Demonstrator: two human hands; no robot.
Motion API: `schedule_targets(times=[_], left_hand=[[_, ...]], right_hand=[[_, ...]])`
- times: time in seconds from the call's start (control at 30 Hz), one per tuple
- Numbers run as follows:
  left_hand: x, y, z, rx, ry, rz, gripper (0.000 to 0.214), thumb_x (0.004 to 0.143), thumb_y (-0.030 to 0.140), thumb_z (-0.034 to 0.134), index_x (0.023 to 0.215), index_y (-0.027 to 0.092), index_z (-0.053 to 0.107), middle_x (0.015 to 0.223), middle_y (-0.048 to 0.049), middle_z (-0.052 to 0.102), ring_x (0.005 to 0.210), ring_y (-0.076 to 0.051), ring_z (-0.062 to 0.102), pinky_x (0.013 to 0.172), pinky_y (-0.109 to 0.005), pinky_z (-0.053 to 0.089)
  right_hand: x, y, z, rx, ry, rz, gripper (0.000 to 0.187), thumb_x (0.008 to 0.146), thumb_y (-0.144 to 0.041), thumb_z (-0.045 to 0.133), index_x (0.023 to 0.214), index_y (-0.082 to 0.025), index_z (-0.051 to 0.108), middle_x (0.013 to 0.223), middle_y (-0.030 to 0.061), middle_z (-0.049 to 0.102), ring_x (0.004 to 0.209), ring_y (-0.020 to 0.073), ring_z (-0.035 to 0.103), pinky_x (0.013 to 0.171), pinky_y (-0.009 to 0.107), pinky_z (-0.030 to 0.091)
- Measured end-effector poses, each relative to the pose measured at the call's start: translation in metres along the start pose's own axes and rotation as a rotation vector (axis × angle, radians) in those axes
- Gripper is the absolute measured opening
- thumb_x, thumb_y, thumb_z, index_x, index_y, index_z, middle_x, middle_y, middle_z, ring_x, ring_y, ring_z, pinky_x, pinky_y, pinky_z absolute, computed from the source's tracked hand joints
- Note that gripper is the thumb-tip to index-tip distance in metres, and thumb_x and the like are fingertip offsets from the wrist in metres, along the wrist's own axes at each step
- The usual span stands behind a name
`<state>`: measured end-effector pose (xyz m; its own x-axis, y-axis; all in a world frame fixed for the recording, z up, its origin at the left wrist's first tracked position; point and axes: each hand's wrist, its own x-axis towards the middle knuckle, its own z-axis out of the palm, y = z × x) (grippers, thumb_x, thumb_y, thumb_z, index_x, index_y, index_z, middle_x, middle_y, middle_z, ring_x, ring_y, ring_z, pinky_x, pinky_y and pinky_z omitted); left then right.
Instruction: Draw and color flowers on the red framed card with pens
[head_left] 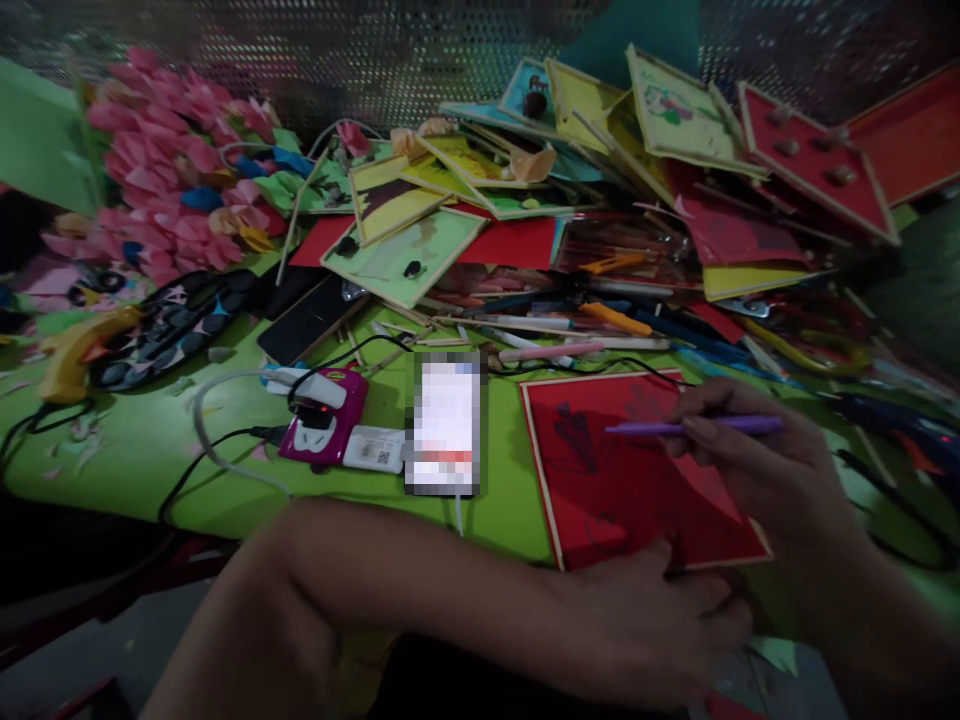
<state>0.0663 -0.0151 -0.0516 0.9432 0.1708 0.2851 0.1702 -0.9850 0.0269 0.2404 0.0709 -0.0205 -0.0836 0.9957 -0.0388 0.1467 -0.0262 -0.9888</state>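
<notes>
A red framed card (637, 480) lies on the green table (150, 450) in front of me, with a dark drawing on its left part. My right hand (757, 450) is closed on a purple pen (690, 427) whose tip points left over the card. My left hand (652, 620) rests at the card's near edge, fingers curled against it, my forearm lying across the table's front.
A phone (444, 422) on a cable lies left of the card, beside a pink power strip (324, 415). Behind are pens (585, 320), a heap of framed cards (675, 150), pink paper flowers (172, 150), a yellow glue gun (75, 345) and a dark pouch (169, 325).
</notes>
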Motion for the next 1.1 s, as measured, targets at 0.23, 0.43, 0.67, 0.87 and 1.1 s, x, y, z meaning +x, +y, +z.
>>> schedule_targets(times=[0.23, 0.43, 0.67, 0.87, 1.1], left_hand=[[0.0, -0.004, 0.004, -0.017, 0.012, 0.007, 0.041, 0.098, 0.017, 0.046, 0.12, 0.027, 0.079, 0.144, -0.0103, 0.067, 0.136, -0.029, 0.062, 0.092, -0.044, 0.057], [-0.001, -0.005, 0.009, -0.069, -0.019, 0.033, 0.031, 0.097, 0.024, 0.055, 0.116, 0.022, 0.079, 0.135, -0.0135, 0.068, 0.139, -0.033, 0.056, 0.094, -0.047, 0.055], [-0.002, -0.004, 0.01, -0.057, -0.01, 0.022, 0.038, 0.1, 0.019, 0.046, 0.124, 0.017, 0.075, 0.139, -0.0137, 0.064, 0.14, -0.033, 0.052, 0.099, -0.05, 0.051], [-0.003, -0.005, 0.009, -0.053, 0.014, 0.026, 0.037, 0.099, 0.019, 0.048, 0.123, 0.017, 0.076, 0.139, -0.0147, 0.064, 0.14, -0.035, 0.053, 0.103, -0.054, 0.048], [-0.002, -0.006, 0.004, -0.037, -0.035, 0.042, 0.038, 0.1, 0.019, 0.047, 0.126, 0.017, 0.075, 0.146, -0.0158, 0.061, 0.14, -0.035, 0.054, 0.107, -0.059, 0.048]], right_hand=[[-0.013, -0.013, 0.005, -0.083, 0.068, 0.091, 0.025, 0.074, -0.041, 0.094, 0.089, -0.026, 0.081, 0.082, 0.0032, 0.077, 0.073, 0.0164, 0.071, 0.066, 0.024, 0.054], [-0.042, 0.011, 0.005, -0.068, 0.097, 0.141, 0.028, 0.076, -0.043, 0.092, 0.087, -0.024, 0.075, 0.078, 0.0018, 0.075, 0.068, 0.0156, 0.068, 0.063, 0.025, 0.053], [-0.055, 0.025, 0.007, -0.124, 0.124, 0.105, 0.024, 0.083, -0.044, 0.085, 0.082, -0.026, 0.069, 0.07, 0.0003, 0.069, 0.063, 0.0177, 0.061, 0.059, 0.03, 0.048], [-0.053, 0.017, 0.009, -0.153, 0.093, 0.138, 0.02, 0.083, -0.038, 0.082, 0.078, -0.025, 0.068, 0.067, 0.0013, 0.066, 0.06, 0.018, 0.059, 0.056, 0.031, 0.046], [-0.053, 0.017, 0.009, -0.179, 0.077, 0.138, 0.021, 0.082, -0.039, 0.081, 0.078, -0.024, 0.067, 0.068, 0.0011, 0.066, 0.061, 0.0169, 0.058, 0.056, 0.03, 0.045]])
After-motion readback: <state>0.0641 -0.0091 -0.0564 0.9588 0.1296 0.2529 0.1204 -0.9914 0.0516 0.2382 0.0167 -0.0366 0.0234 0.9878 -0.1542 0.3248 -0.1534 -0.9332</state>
